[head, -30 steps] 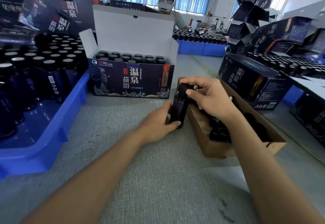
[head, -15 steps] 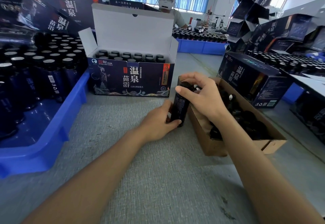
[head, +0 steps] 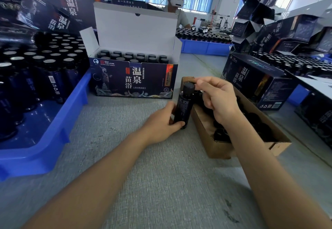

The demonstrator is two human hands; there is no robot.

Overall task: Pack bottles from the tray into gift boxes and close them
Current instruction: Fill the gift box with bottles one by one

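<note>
One upright bottle (head: pixel 183 108) w/ L hand (head: pixel 161 122) gripping its base, R hand (head: pixel 219 99) pinching cap (head: pixel 189 87).

Only change is the grip of the right hand (head: pixel 220 101) on the dark plastic bottle (head: pixel 182 109): 1 s and 0.5 s ago its fingers were wrapped down over the black round cap (head: pixel 188 87) and mostly hid it, now the cap is fully exposed. The hand has backed off to the right and slightly up, over the open brown cardboard box (head: pixel 215 147). Only the index and thumb fingertips (head: pixel 197 81) are left at the cap's upper right edge; can't tell whether they touch it.
</note>
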